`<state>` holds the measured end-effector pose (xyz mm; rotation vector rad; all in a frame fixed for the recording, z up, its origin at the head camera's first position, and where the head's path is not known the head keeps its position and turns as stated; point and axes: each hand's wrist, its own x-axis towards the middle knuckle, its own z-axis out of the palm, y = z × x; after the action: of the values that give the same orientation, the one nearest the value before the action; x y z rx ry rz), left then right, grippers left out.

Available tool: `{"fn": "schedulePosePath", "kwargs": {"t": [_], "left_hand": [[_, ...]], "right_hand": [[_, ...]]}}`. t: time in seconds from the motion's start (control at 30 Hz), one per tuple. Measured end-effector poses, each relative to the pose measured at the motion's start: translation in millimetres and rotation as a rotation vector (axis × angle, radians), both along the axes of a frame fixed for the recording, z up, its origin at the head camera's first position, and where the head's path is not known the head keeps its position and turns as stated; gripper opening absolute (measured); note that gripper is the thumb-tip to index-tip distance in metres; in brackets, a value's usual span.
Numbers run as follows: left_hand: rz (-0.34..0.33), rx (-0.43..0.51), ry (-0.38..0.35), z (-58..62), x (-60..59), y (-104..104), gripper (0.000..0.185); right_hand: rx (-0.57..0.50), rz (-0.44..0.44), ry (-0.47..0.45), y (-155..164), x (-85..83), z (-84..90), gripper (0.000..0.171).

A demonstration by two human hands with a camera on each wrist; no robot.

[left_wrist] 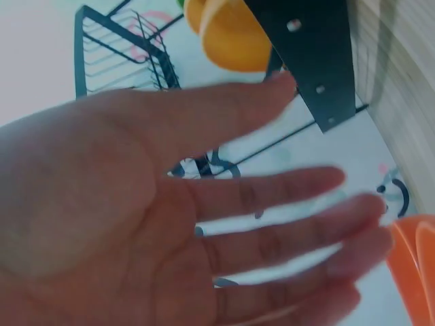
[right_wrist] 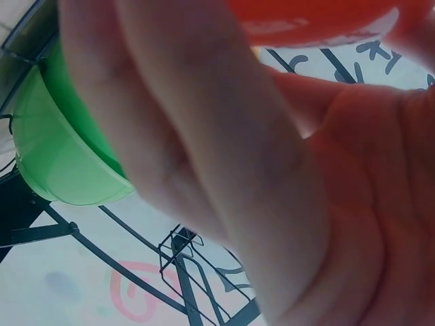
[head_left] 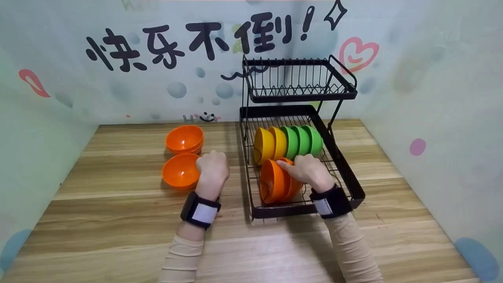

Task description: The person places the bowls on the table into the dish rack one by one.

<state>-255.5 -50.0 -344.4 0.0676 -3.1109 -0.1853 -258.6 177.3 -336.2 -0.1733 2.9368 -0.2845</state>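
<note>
A: What worries you here?

B: The orange bowls in the rack. They stand on edge in the near row of the black dish rack, and the right hand is on the rear one. If it isn't seated between the wires, I'd expect it to tip against its neighbour or roll toward the near rail.

A: How is that hand set?

B: Its fingers curl over the bowl's top rim; the right wrist view shows orange just above the palm, so it grips it. A green bowl sits just behind, in the far row beside the yellow bowls.

A: And the left hand?

B: Out on the bench, touching the right rim of the near loose orange bowl. In the left wrist view its fingers are straight and spread, holding nothing. A careless nudge could slide that bowl into the stacked orange bowls just beyond it.
</note>
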Motion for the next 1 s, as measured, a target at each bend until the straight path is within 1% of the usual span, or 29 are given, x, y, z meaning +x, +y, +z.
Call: {"fn": "schedulePosePath", "kwargs": {"t": [0.13, 0.27, 0.33, 0.43, 0.53, 0.6, 0.8, 1.0], "left_hand": [[0.082, -0.001, -0.06, 0.3, -4.1, -8, 0.025], [0.118, 0.021, -0.116, -2.0, -7.8, -16, 0.026], [0.119, 0.033, -0.126, -4.2, -9.3, -20, 0.026], [0.123, 0.047, -0.133, -8.1, -11.3, -26, 0.028], [0.129, 0.06, -0.135, -11.8, -13.3, -28, 0.029], [0.132, 0.064, -0.137, -14.2, -14.6, -29, 0.029], [0.12, 0.047, -0.172, -19.3, -17.2, -29, 0.029], [0.117, 0.039, -0.187, -22.1, -17.6, -30, 0.028]], "right_hand": [[-0.003, 0.01, 0.012, 0, 0.9, 0.5, 0.055], [-0.011, 0.013, 0.022, 1, 1.0, 0.6, 0.056], [-0.014, 0.014, 0.024, 1, 1.2, 0.8, 0.059], [-0.02, 0.013, 0.023, 1, 1.6, 1.8, 0.067], [-0.03, -0.004, 0.027, 2, 1.7, 3.5, 0.076], [-0.04, -0.022, 0.039, 2, 1.3, 4.3, 0.079], [-0.076, -0.069, 0.072, 3, 0.5, 4.8, 0.079], [-0.088, -0.079, 0.074, 4, 0.4, 4.9, 0.077]]}}
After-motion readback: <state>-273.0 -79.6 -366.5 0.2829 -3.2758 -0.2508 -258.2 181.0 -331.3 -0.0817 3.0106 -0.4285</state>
